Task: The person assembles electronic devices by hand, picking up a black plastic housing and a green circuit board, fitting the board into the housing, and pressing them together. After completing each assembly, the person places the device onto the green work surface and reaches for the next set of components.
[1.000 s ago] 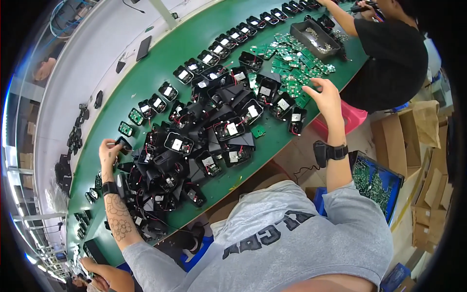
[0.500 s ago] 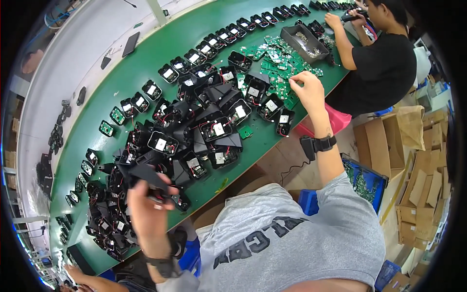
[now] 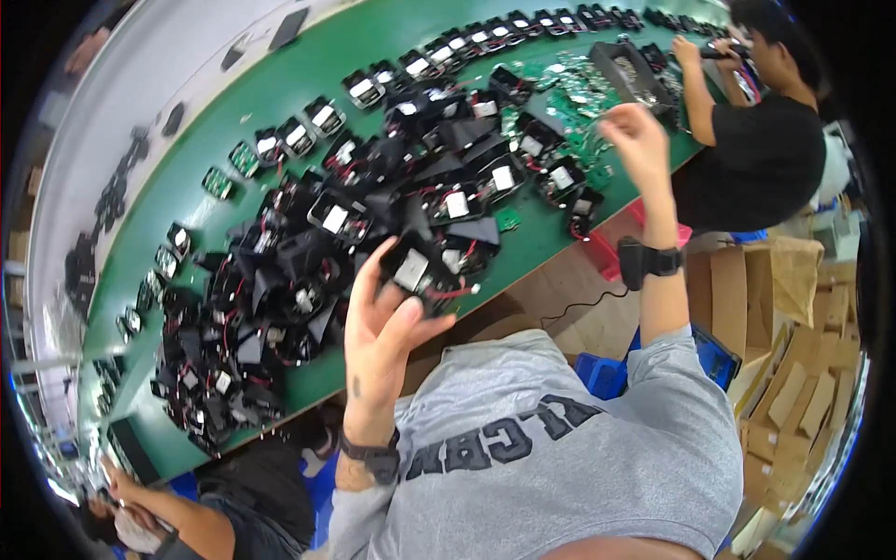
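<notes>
My left hand grips a black plastic housing above the table's near edge. The housing's open side faces up, showing a white square part inside and a red wire hanging out to the right. My right hand is raised near the pile of green circuit boards, thumb and fingers pinched together. Whatever may be between those fingertips is too small or blurred to name. Beneath and left of my left hand lies a big heap of similar black housings with white squares and red wires.
Rows of housings line the far side of the green table. A dark grey bin of small parts stands beyond the boards. A co-worker sits at right, another person at lower left. Cardboard boxes stand on the floor.
My left hand has moved up and right with the housing, now turned so its inside shows. My right hand remains pinched near the circuit boards. The whole view has shifted.
</notes>
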Available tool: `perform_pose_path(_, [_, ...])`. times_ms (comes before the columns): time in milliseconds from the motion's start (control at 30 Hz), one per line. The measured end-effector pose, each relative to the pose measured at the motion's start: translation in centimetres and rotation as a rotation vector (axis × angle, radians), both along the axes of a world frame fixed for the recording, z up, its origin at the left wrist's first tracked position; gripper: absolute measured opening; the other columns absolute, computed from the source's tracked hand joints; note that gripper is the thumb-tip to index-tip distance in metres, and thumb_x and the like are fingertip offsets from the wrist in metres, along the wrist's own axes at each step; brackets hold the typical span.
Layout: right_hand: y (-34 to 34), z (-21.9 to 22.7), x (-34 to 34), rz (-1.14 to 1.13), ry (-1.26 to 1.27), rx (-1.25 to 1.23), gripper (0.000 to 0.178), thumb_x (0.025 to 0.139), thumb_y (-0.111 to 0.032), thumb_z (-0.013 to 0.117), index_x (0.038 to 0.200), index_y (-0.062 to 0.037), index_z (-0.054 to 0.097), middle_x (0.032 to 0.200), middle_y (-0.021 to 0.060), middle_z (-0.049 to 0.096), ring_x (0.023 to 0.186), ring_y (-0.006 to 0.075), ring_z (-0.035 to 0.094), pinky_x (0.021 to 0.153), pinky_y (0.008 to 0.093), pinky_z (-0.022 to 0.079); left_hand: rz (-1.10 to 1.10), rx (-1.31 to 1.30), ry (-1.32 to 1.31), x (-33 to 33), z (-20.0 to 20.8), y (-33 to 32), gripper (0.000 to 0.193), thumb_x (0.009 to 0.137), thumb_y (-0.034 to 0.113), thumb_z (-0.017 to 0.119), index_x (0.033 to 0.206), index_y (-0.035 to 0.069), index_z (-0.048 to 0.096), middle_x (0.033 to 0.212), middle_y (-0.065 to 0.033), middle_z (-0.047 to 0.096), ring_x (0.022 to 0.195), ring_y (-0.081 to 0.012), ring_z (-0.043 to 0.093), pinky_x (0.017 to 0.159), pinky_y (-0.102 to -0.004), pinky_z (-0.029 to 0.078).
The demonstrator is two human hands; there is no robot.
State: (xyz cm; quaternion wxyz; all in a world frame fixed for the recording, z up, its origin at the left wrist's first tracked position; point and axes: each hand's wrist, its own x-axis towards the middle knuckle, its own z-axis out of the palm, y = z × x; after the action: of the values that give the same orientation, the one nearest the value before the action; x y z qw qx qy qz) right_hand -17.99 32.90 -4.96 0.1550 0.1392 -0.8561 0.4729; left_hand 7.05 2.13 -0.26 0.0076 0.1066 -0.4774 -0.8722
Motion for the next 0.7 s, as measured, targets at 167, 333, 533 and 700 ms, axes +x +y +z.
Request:
perform_pose_path(167, [-3.6,4.8,7.4,0.187,-0.223,-0.635,0.037,0.086,-0.003,0.061,0.121,0.0014,0.054,0.1,0.006,0.064,0.075,0.0067,0.056,0.06,0.0161,0.041,0.134,-0.119,0.245,-0.8,-0.2,0.7,0.078,0.078,-0.01,0.061,0.144,0.005,0.023,0.127,-0.0148,0.047,0.108,-0.0227,0.057,0.088,-0.0355,0.052])
perform_pose_path(333, [-11.4,1.6,15.5,0.566,-1.032,-1.182,0.04,0.095,-0.029,0.053,0.127,-0.0064,0.046,0.121,0.0167,0.059,0.094,0.0204,0.065,0.066,0.0241,0.051,0.281,-0.295,0.32,-0.6,-0.8,0.6,0.079,0.073,-0.009,0.066,0.141,0.0,0.026,0.125,-0.0157,0.049,0.109,-0.0221,0.057,0.089,-0.034,0.052])
perform_pose_path(533, [-14.1,-0.1,17.2,0.644,-1.177,-1.176,0.034,0.096,-0.025,0.051,0.124,-0.0049,0.048,0.114,0.0111,0.062,0.102,0.0228,0.062,0.079,0.0347,0.051,0.261,-0.732,0.43,0.2,-1.3,0.2,0.072,0.069,-0.007,0.071,0.134,-0.004,0.04,0.12,-0.0162,0.054,0.106,-0.0229,0.061,0.087,-0.0328,0.054])
perform_pose_path(700, [-14.3,0.1,17.4,0.665,-1.118,-1.139,0.034,0.095,-0.025,0.052,0.123,-0.0043,0.049,0.107,0.0079,0.063,0.103,0.0211,0.061,0.083,0.0378,0.051,0.217,-0.797,0.41,0.1,-1.7,0.2,0.073,0.071,-0.009,0.068,0.136,-0.005,0.035,0.12,-0.0159,0.055,0.105,-0.0219,0.061,0.09,-0.0348,0.052])
